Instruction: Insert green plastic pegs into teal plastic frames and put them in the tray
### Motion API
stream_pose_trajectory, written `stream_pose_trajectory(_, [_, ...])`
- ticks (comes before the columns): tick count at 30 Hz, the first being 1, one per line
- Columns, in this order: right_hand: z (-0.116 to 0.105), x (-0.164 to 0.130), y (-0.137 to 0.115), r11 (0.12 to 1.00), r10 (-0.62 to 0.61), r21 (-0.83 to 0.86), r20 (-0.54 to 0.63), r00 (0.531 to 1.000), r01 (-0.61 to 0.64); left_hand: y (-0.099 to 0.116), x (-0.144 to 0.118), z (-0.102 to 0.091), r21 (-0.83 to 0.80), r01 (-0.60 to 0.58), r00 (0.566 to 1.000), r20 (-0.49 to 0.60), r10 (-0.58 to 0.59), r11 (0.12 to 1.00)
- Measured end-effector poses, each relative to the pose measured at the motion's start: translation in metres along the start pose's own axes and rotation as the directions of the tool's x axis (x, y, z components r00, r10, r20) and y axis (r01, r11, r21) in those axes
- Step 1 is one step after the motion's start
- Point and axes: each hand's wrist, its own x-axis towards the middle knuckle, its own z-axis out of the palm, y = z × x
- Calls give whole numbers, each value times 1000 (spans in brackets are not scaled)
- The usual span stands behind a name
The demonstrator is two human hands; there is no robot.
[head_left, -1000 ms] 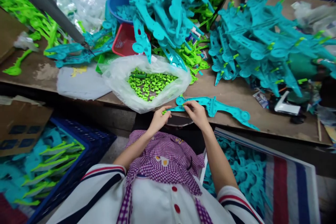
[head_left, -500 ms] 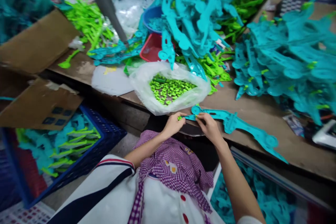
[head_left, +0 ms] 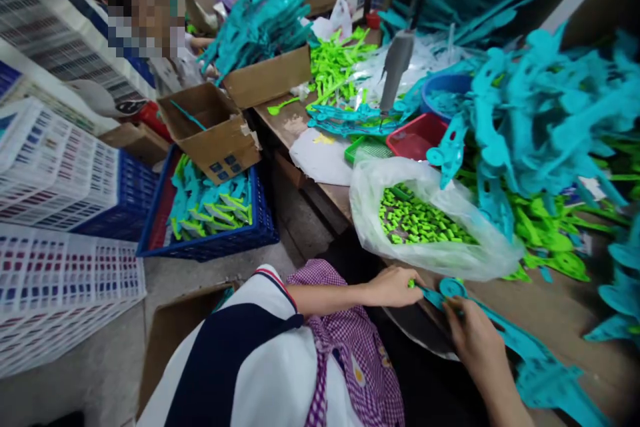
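While the left hand (head_left: pixel 393 285) pinches a green peg (head_left: pixel 412 284), the right hand (head_left: pixel 473 337) grips the teal part (head_left: pixel 530 353).

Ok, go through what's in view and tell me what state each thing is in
Left hand: pinching a small green piece at the part's tip.
Right hand: gripping the teal part.
Teal part: flat on the bench.
Plastic bag: open, holding green pieces.
Blue crate: partly filled.
Cardboard box: open.
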Motion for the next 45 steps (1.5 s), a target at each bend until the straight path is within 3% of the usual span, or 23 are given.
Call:
stream_pose_trajectory(6, [2,3,-3,998,34,45,-14,999,-34,-2,0,3,3,1,1000,-15,-1,1000])
stream_pose_trajectory(13, [-4,0,-8,976,175,138,-56,983,-166,-3,-1,1,-7,2,1000,-14,-2,1000])
stream_pose_trajectory(16, [-6,-2,-4,973,177,156,-35,984,-170,-3,-1,-1,-26,26,1000,-1,-26,999])
stream_pose_trajectory(24, [9,-3,-14,993,87,101,-187,979,-68,-6,0,2,-56,11,1000,-27,-12,998])
stream_pose_trajectory(29, [8,-6,-28,960,233,207,-215,948,-189,-18,4,6,-224,24,1000,-4,-26,974])
stream_pose_trajectory(32, [0,-9,-41,934,338,223,-289,896,-280,-21,5,2,-467,113,994,43,-105,877])
stream_pose_trajectory(34, [-12,-6,-60,902,423,266,-390,818,-340,-20,2,-3,-622,157,985,48,-163,767])
stream_pose_trajectory(37, [-38,22,-96,824,550,448,-486,680,-346,-11,-5,-11,-771,197,978,111,-176,606])
stream_pose_trajectory(39, [-58,52,-115,773,594,568,-495,634,-282,-2,-9,-12,-825,254,967,209,-145,505])
stream_pose_trajectory(41, [-73,78,-124,747,592,631,-488,641,-209,6,-11,-10,-856,326,945,303,-121,402])
stream_pose_trajectory(42, [-77,86,-126,739,579,647,-470,667,-186,9,-12,-8,-866,358,934,337,-120,350])
stream_pose_trajectory(45, [-70,80,-129,734,478,653,-304,824,-185,12,-17,-5,-882,402,913,366,-179,248])
